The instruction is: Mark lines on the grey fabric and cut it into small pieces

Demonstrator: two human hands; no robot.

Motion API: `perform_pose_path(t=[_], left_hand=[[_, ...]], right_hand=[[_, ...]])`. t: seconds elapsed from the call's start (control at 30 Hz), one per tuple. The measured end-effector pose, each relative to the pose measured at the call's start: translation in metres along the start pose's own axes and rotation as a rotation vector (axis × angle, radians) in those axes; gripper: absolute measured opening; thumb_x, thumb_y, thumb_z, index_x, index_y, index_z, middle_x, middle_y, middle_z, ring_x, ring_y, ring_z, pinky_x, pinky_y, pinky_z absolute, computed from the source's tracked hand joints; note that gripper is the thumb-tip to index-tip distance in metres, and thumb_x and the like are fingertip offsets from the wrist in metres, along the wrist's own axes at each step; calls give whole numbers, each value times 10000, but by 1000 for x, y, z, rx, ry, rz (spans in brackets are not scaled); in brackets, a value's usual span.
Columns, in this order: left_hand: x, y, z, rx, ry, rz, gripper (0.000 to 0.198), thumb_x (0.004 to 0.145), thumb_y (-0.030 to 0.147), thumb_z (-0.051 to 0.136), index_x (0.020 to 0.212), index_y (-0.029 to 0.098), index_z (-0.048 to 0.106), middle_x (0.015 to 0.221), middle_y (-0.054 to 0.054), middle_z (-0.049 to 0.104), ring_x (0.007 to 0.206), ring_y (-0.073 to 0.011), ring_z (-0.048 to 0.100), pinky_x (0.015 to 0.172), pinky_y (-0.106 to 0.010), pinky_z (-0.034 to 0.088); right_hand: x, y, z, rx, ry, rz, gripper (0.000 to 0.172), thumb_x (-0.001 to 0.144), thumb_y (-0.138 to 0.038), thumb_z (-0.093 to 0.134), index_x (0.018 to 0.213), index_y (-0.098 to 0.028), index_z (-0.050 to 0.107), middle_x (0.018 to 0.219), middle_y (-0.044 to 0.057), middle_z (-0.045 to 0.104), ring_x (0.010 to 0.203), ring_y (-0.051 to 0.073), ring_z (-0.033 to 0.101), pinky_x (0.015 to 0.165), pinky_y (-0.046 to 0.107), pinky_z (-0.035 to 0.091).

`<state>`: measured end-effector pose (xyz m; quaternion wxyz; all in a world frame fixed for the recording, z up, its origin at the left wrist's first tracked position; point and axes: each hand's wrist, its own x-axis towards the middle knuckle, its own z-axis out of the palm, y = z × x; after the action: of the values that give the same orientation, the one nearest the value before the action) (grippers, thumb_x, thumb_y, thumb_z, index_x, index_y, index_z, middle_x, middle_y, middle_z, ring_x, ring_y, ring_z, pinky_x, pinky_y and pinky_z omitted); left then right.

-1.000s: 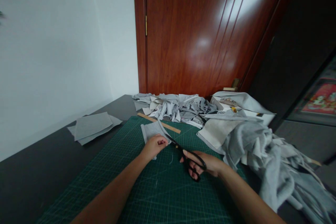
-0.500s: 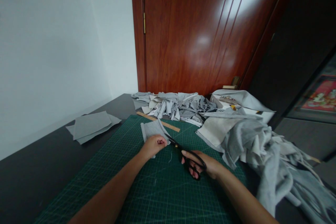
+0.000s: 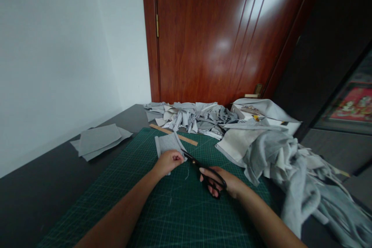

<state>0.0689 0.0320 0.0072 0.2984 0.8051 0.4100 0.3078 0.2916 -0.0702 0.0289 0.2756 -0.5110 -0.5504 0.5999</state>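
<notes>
A small piece of grey fabric (image 3: 169, 142) with curled edges lies on the green cutting mat (image 3: 186, 209). My left hand (image 3: 170, 161) pinches its near right corner between thumb and fingers. In my right hand (image 3: 217, 181) are black-handled scissors (image 3: 210, 176), with fingers through the loops. Their blades point up and left and meet the fabric's right edge, just beyond my left fingertips. Part of the fabric is hidden under my left hand.
A wooden ruler (image 3: 188, 140) lies behind the fabric. Grey pieces (image 3: 100, 139) are stacked at left. Scraps (image 3: 188, 116) heap along the back, beside a white box (image 3: 286, 126). Crumpled grey cloth (image 3: 267, 155) covers the right side.
The scissor blades have closed somewhat on the fabric's right edge. Both hands keep their hold, and the whole view has shifted slightly.
</notes>
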Motion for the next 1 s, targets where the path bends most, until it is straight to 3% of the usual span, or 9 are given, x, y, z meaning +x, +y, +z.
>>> perform_pose_path(t=[1.0], left_hand=[[2, -10, 2, -61, 32, 15, 69, 690, 201, 622, 671, 173, 682, 668, 13, 606, 620, -135, 552, 594, -221, 411]], right_hand=[[-1, -2, 0, -27, -3, 8, 682, 663, -794, 533, 867, -145, 588, 455, -54, 536, 355, 76, 477, 371, 175, 340]])
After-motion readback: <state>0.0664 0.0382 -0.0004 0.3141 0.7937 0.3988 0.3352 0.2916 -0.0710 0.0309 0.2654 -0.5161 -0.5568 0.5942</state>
